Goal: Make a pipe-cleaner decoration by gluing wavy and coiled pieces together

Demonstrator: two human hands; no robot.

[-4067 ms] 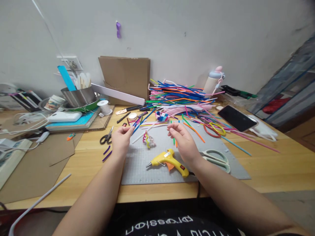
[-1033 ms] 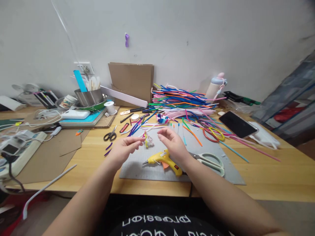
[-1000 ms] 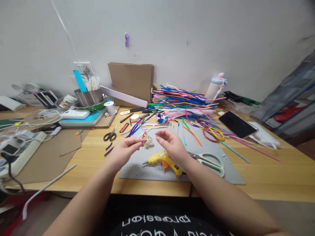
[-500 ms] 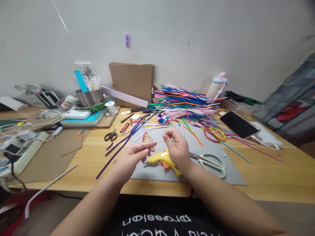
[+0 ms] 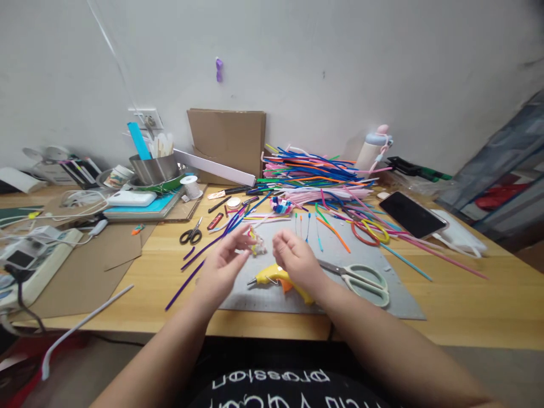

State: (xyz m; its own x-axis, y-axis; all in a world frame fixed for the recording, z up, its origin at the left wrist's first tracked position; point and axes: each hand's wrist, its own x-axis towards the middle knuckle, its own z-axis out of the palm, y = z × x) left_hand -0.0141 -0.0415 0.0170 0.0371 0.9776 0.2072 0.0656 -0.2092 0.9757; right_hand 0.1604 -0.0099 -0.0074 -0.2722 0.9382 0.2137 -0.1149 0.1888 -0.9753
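Observation:
Above the grey mat (image 5: 238, 297), my left hand (image 5: 225, 263) has its thumb and fingers apart and holds nothing. A small white, pink and yellow item (image 5: 258, 245) lies just beyond its fingertips. My right hand (image 5: 293, 258) has its fingers curled together; whatever they pinch, if anything, is too small to make out. Below it lies a yellow glue gun (image 5: 267, 275), its grip partly hidden by the hand. Large scissors (image 5: 365, 283) with pale green handles rest to the right. Several short coloured stems (image 5: 308, 226) stand or lie beyond my right hand.
A heap of coloured pipe cleaners (image 5: 314, 175) is at the back. Small black scissors (image 5: 191, 233) and purple stems (image 5: 185, 286) lie to the left. A phone (image 5: 413, 215) and a bottle (image 5: 372, 152) are on the right. A power strip (image 5: 42, 269) sits far left.
My left hand has moved up and its fingers have spread over the small coloured item. My right hand has shifted slightly left and down, uncovering the short stems behind it.

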